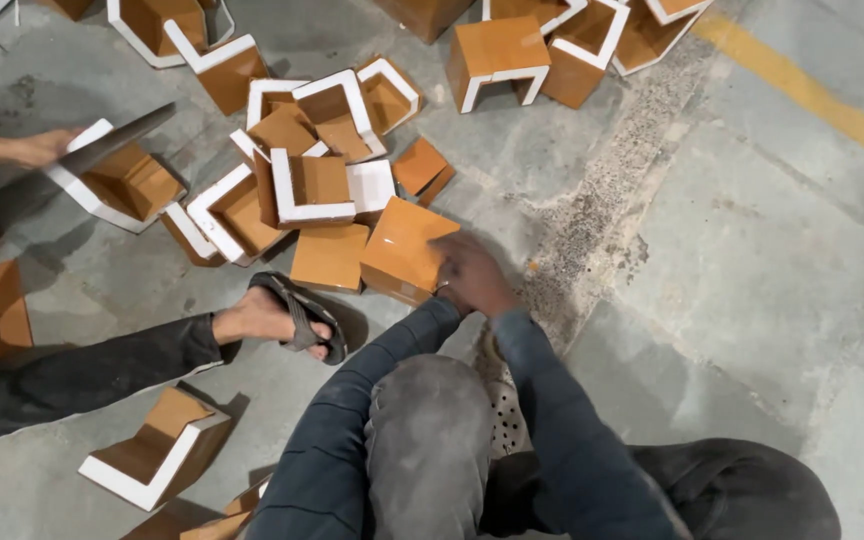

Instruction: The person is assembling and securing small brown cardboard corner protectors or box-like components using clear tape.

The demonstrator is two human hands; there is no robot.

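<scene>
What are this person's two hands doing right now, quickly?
Left hand: resting on the orange block; whether the fingers grip it cannot be told.
Right hand: hidden behind the left hand, so its state cannot be told.

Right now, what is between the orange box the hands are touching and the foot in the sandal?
In the head view, another flat orange piece lies between the orange box and the sandaled foot, then bare grey floor.
</scene>
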